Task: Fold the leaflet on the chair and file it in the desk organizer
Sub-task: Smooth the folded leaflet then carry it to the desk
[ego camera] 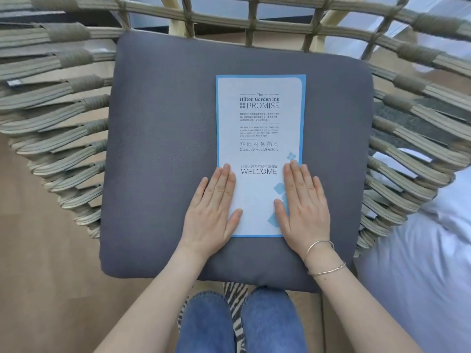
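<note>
Seat: grey square cushion (pixel 163 149) on woven rope chair (pixel 63 110).
Leaflet: blue-bordered white paper leaflet (pixel 260 118), centre, 12–6 o'clock.
Hands: left hand (pixel 214 212), right hand (pixel 303 207) flat, fingers extended, pressing leaflet's 6 o'clock end.

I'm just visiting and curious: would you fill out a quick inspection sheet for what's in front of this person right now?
Surface: grey seat cushion on a woven rope chair, smooth and flat.
Job's things: leaflet lies flat and face up on the cushion, its printed front panel showing; desk organizer not in view.
Clutter: nothing seen on the cushion besides the leaflet.
Grippers: left hand and right hand both press palm-down, fingers extended, on the leaflet's near lower edges; nothing grasped.
Cables: nothing seen.
Surroundings: wooden floor at left, white bedding at right, striped rug under the person's knees.
</note>
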A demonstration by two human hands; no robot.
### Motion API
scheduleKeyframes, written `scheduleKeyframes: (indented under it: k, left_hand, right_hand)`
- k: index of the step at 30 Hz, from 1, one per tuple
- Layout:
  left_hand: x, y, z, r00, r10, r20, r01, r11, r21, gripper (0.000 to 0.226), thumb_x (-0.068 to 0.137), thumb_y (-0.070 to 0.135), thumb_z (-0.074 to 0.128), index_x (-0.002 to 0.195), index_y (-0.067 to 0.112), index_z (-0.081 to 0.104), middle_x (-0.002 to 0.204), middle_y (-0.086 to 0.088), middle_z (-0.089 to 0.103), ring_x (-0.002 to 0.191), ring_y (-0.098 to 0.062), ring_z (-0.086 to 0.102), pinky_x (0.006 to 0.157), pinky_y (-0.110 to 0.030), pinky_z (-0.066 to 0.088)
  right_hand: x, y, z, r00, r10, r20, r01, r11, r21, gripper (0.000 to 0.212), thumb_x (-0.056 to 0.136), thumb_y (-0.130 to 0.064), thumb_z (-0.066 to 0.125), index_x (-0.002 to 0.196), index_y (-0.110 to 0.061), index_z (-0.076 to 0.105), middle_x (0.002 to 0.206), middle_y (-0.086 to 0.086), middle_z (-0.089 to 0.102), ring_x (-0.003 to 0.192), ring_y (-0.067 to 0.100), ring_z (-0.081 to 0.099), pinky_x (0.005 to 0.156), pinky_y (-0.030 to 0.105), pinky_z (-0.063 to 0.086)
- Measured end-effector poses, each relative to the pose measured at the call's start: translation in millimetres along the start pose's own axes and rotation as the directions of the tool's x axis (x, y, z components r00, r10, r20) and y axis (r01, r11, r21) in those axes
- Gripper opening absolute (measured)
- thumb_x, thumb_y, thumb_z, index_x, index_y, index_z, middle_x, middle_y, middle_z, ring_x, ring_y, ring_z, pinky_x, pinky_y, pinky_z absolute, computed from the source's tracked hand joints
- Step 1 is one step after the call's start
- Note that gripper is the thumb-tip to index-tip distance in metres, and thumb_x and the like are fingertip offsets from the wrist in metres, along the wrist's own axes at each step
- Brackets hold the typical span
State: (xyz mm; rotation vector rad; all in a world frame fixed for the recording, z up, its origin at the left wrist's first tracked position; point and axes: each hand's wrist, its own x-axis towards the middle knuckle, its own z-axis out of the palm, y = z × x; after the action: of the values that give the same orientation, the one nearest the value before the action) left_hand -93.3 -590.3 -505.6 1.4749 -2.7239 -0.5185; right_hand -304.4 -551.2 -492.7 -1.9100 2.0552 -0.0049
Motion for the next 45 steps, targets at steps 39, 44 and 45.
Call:
scheduleKeyframes:
  k: [39, 44, 45]
  left_hand:
    - [61.6, 15.8, -158.9, 0.833, -0.373, 0.409, 0.463, 0.064, -0.884, 0.061, 0.074, -0.003, 0.066, 0.124, 0.032, 0.06, 0.119, 0.009, 0.069, 0.096, -0.003, 0.066, 0.074, -0.018, 0.054]
    - [59.0, 36.4, -267.8, 0.874, -0.342, 0.346, 0.357, -0.03, -0.933, 0.06, 0.074, -0.002, 0.069, 0.123, 0.032, 0.063, 0.119, 0.009, 0.072, 0.109, -0.015, 0.067, 0.081, -0.03, 0.057]
    - [59.4, 41.0, -292.3, 0.886, -0.332, 0.324, 0.331, -0.038, -0.943, 0.061, 0.074, -0.001, 0.07, 0.123, 0.033, 0.062, 0.121, 0.007, 0.071, 0.111, -0.017, 0.067, 0.084, -0.032, 0.057]
  right_hand:
    - [47.1, -22.1, -153.1, 0.892, 0.406, 0.198, -0.351, 0.346, 0.87, 0.058, 0.076, 0.007, 0.068, 0.122, -0.028, 0.063, 0.095, -0.001, 0.068, 0.066, -0.003, 0.055, 0.065, 0.01, 0.047]
    - [31.8, -39.6, -269.1, 0.939, 0.319, 0.13, -0.223, 0.274, 0.935, 0.058, 0.077, 0.005, 0.071, 0.119, -0.036, 0.065, 0.114, -0.004, 0.072, 0.095, 0.01, 0.069, 0.083, 0.027, 0.055]
    - [28.9, -43.7, -294.9, 0.946, 0.301, 0.119, -0.201, 0.257, 0.945, 0.056, 0.076, 0.001, 0.072, 0.119, -0.036, 0.066, 0.117, -0.003, 0.072, 0.1, 0.014, 0.07, 0.086, 0.031, 0.056]
